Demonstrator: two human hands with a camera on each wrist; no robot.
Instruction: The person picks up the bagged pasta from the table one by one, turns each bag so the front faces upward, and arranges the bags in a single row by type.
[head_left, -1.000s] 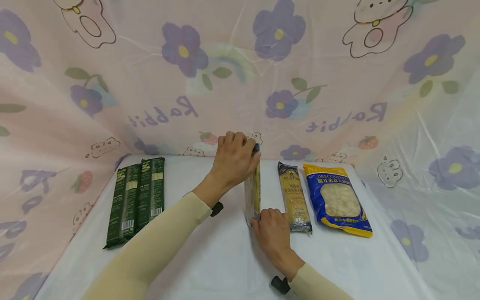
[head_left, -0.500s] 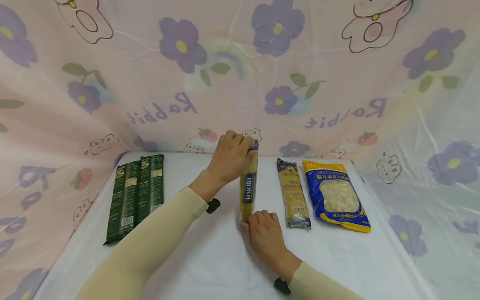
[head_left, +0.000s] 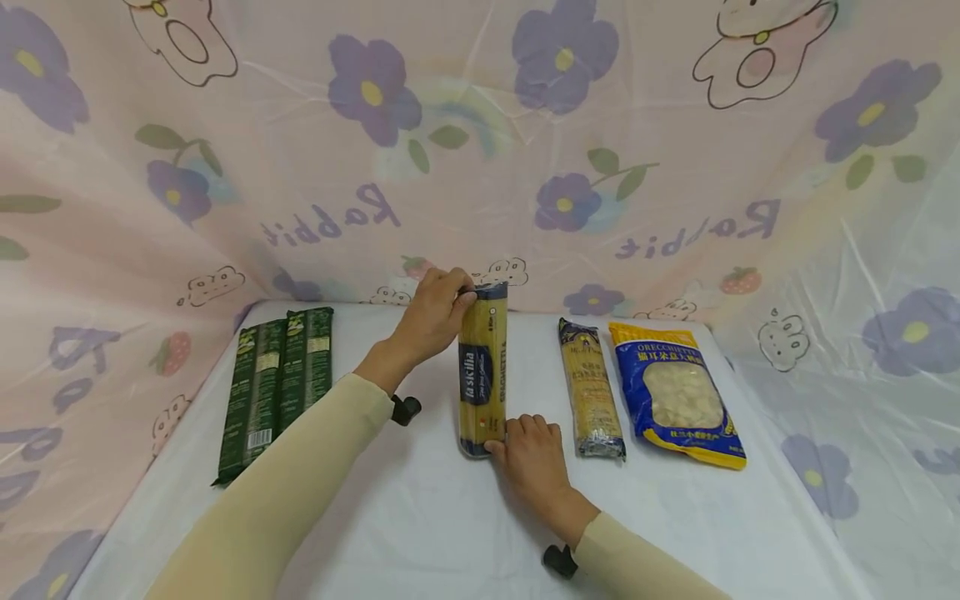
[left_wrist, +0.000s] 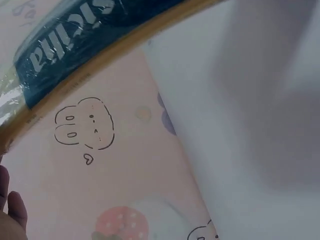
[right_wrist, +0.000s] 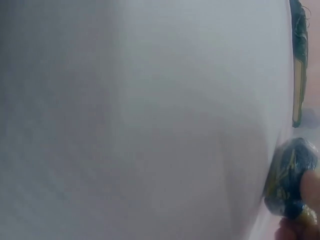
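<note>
Both hands hold a spaghetti pack [head_left: 483, 367] in the middle of the table, its yellow pasta showing and a dark blue label facing me. My left hand [head_left: 433, 312] pinches the pack's far upper end. At the near lower end, my right hand [head_left: 536, 458] grips the corner with the thumb on the front. In the left wrist view the pack [left_wrist: 95, 35] crosses the upper left, and fingertips [left_wrist: 15, 210] show at the left edge. In the right wrist view the pack's end [right_wrist: 290, 175] sits at lower right, by the right hand's fingers [right_wrist: 311, 190].
Green pasta packs [head_left: 251, 400] lie side by side at the left of the white table [head_left: 420, 533]. To the right lie another yellow spaghetti pack [head_left: 591, 392] and a blue-and-yellow orecchiette bag [head_left: 678, 396]. A patterned curtain [head_left: 465, 183] rises behind the table.
The pack has turned from edge-on to show its front label face. My left hand has shifted left with its top end; my right hand stays near the lower end.
</note>
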